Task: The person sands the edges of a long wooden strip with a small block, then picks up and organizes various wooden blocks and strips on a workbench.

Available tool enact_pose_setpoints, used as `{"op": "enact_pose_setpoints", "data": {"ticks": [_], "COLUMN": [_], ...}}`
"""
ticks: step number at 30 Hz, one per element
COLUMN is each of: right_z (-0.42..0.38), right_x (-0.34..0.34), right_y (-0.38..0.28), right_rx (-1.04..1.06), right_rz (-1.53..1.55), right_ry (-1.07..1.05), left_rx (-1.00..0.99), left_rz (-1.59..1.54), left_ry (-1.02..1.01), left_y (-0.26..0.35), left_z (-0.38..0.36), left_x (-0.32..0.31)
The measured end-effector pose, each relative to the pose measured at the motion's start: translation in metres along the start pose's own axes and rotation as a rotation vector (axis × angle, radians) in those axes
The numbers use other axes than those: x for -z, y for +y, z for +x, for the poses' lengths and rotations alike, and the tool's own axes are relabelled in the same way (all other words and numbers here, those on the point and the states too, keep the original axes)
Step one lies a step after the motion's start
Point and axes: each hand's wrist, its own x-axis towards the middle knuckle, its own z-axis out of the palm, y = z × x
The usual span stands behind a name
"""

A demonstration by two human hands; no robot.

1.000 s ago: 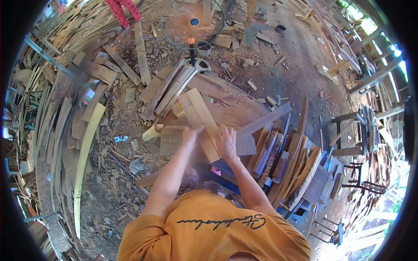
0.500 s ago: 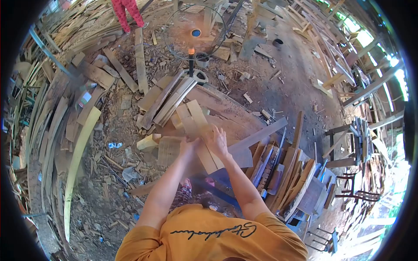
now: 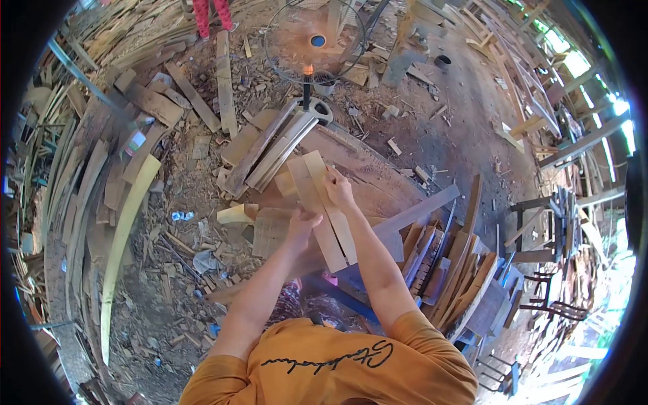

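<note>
Two pale wooden boards lie side by side in front of me, the left board (image 3: 310, 202) and the right board (image 3: 341, 233). A dark narrow gap shows between them toward their near ends. My left hand (image 3: 302, 226) is closed at the outer edge of the left board, its thumb lying over the top. Higher up, my right hand (image 3: 339, 190) has its fingers curled against the far part of the right board's outer edge. Its fingertips are partly hidden. Beneath the boards is a broad brown wooden surface (image 3: 364, 172).
A round wire-caged fan (image 3: 316, 41) stands ahead. Stacked planks (image 3: 287, 152) lie before it. At right are leaning offcuts (image 3: 459, 277) and a long grey strip (image 3: 422, 209). A yellowish plank (image 3: 125, 250) lies left. A person in red trousers (image 3: 212, 15) stands at far left.
My right hand has gone from spread across the boards to curled at the right board's edge. The boards now lie more nearly lengthwise together, and the small crossing piece look is gone.
</note>
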Motion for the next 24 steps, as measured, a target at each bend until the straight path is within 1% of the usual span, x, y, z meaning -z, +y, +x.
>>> {"op": "enact_pose_setpoints", "data": {"ticks": [2,4,6,8,10,12,14,15,16,17,18,20,21,22,23,24], "right_z": [0.000,0.000,0.000,-0.001,0.001,-0.004,-0.018,-0.026,-0.039,-0.055,-0.070,-0.106,-0.127,-0.147,-0.161,-0.175], "right_x": [0.000,0.000,0.000,0.000,-0.002,-0.007,0.003,0.010,0.021,0.037,0.051,0.069,0.081,0.093,0.097,0.098], "right_y": [-0.001,0.000,0.000,-0.002,0.004,0.006,0.011,0.009,0.011,0.014,0.019,0.035,0.033,0.028,0.043,0.059], "right_rx": [-0.003,-0.006,0.003,0.012,0.018,0.164,0.108,0.075,0.062,0.088,0.118,0.054,-0.015,-0.081,-0.131,-0.183], "right_rz": [-0.013,-0.021,0.033,0.008,-0.016,-0.096,-0.111,-0.124,-0.129,-0.117,-0.104,0.056,0.091,0.126,0.124,0.124], "right_ry": [0.005,0.011,0.016,0.005,0.004,0.078,0.088,0.097,0.096,0.172,0.249,0.449,0.477,0.507,0.496,0.486], "left_rx": [0.010,0.018,0.023,0.028,-0.016,-0.026,-0.017,-0.144,-0.275,-0.362,-0.360,-0.352,-0.350,-0.506,-0.667,-0.670], "left_rz": [0.016,-0.009,0.010,0.037,0.072,0.056,0.042,0.246,0.450,0.654,0.655,0.713,0.714,0.887,1.058,1.059], "left_ry": [0.017,0.089,0.095,0.092,0.086,0.098,0.112,0.194,0.273,0.236,0.231,0.216,0.211,0.249,0.287,0.282], "left_y": [0.004,0.002,-0.004,-0.013,-0.015,-0.016,-0.024,-0.041,-0.031,-0.022,-0.013,-0.007,-0.003,0.001,0.006,0.020], "left_z": [-0.003,-0.004,0.000,0.007,0.009,0.009,0.009,0.020,0.011,-0.009,-0.027,-0.055,-0.061,-0.065,-0.069,-0.073], "left_x": [-0.004,-0.006,-0.005,-0.002,-0.003,-0.004,0.000,0.013,0.012,0.017,0.018,0.020,0.015,0.009,0.002,-0.009]}}
